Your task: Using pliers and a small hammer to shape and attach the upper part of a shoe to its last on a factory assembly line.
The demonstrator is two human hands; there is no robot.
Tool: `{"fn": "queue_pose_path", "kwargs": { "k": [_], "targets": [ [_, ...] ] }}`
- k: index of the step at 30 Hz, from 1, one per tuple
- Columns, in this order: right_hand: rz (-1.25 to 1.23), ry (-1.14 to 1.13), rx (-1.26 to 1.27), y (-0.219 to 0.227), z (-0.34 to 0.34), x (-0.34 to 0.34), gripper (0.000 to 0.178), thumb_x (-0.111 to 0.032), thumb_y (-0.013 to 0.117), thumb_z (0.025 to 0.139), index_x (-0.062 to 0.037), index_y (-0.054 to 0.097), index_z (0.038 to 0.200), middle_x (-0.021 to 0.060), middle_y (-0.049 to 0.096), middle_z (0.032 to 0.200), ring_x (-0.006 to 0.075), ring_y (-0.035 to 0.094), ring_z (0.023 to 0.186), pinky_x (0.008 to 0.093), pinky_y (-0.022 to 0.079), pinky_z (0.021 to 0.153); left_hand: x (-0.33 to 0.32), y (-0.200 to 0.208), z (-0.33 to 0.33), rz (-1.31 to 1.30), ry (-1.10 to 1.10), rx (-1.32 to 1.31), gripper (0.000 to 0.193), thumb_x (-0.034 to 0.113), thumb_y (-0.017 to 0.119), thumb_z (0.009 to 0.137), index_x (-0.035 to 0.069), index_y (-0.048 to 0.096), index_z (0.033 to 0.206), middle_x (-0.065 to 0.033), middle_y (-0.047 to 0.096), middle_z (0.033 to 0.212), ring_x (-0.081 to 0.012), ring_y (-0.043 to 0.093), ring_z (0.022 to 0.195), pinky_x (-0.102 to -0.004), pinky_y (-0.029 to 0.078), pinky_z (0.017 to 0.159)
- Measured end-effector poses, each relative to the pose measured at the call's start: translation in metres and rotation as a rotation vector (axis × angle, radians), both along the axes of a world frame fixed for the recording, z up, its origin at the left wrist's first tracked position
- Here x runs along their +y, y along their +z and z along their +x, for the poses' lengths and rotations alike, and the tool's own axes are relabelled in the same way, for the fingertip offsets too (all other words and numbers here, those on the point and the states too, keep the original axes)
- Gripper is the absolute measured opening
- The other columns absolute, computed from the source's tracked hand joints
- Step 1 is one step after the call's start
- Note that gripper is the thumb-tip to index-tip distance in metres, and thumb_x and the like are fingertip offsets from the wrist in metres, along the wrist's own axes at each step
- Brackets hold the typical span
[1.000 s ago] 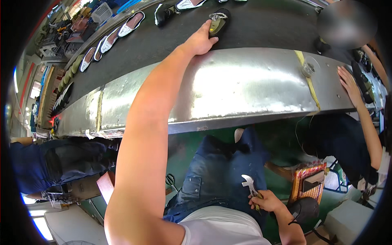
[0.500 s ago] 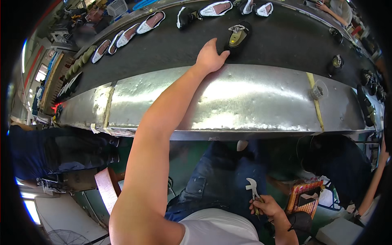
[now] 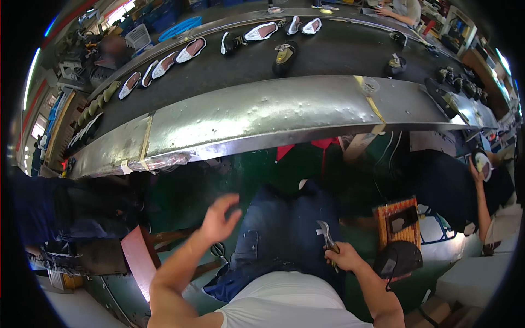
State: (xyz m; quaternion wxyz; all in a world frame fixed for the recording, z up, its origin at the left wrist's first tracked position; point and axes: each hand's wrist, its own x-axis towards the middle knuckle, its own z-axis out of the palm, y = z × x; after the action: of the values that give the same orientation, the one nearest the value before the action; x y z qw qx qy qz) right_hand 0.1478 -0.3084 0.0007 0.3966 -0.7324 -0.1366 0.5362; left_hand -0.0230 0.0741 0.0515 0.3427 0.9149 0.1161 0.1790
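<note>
My left hand (image 3: 221,220) is off the belt, above the floor left of my knees. It is slightly blurred, fingers and thumb apart, with nothing in it. My right hand (image 3: 341,257) is closed around the handles of metal lasting pincers (image 3: 326,232), held over my right thigh with the jaws pointing away from me. A dark shoe (image 3: 284,59) with an olive insole lies on the black conveyor belt (image 3: 229,71), its toe toward me, beyond the metal ledge (image 3: 262,109). Neither hand touches it.
Several white-edged shoes (image 3: 191,51) line the belt's far side; more dark shoes (image 3: 395,65) are at right. A clear cup (image 3: 369,86) stands on the ledge. A beaded seat mat (image 3: 384,232) and a black cap (image 3: 403,258) are at my right. Other people sit on both sides.
My left hand has left the dark shoe and drawn back from the belt to beside my knees. The pincers stay in my right hand. The view has shifted to the right.
</note>
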Motion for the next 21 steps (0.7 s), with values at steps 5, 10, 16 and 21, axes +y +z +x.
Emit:
{"fn": "queue_pose_path", "kwargs": {
  "k": [5, 10, 16, 21],
  "targets": [
    [0.034, 0.204, -0.527, 0.042, -0.032, -0.022, 0.043, -0.031, 0.075, 0.081, 0.0001, 0.062, 0.108, 0.0171, 0.066, 0.085, 0.0353, 0.065, 0.082, 0.0401, 0.052, 0.077, -0.096, -0.03, -0.142, -0.135, 0.127, 0.359, 0.036, 0.019, 0.073, 0.084, -0.001, 0.062, 0.113, -0.0187, 0.066, 0.101, -0.0336, 0.065, 0.094, -0.041, 0.052, 0.084],
    [0.048, 0.365, -0.661, 0.037, -0.069, -0.057, 0.048, -0.033, 0.077, 0.08, -0.0007, 0.059, 0.112, 0.0178, 0.067, 0.091, 0.0386, 0.065, 0.088, 0.0436, 0.052, 0.08, -0.143, -0.039, -0.21, -0.334, 0.444, 0.498, 0.042, 0.029, 0.075, 0.082, 0.0, 0.061, 0.109, -0.0156, 0.063, 0.094, -0.0297, 0.062, 0.085, -0.0398, 0.051, 0.079],
    [0.029, 0.297, -0.803, 0.013, -0.087, -0.083, 0.044, -0.029, 0.074, 0.082, -0.0026, 0.058, 0.113, 0.0194, 0.068, 0.094, 0.0406, 0.065, 0.091, 0.0467, 0.051, 0.08, -0.148, -0.047, -0.202, -0.03, 0.264, 0.326, 0.048, 0.037, 0.074, 0.082, -0.001, 0.061, 0.109, -0.0198, 0.064, 0.099, -0.0364, 0.062, 0.092, -0.0447, 0.051, 0.08],
    [0.121, 0.352, -0.665, 0.014, -0.072, -0.079, 0.033, -0.026, 0.067, 0.085, -0.0033, 0.058, 0.106, 0.0232, 0.066, 0.091, 0.0429, 0.064, 0.089, 0.0497, 0.049, 0.078, -0.118, -0.06, -0.204, 0.05, 0.089, 0.591, 0.041, 0.034, 0.064, 0.091, -0.002, 0.06, 0.109, -0.0236, 0.064, 0.103, -0.0422, 0.061, 0.096, -0.0501, 0.049, 0.083]
  ]
}}
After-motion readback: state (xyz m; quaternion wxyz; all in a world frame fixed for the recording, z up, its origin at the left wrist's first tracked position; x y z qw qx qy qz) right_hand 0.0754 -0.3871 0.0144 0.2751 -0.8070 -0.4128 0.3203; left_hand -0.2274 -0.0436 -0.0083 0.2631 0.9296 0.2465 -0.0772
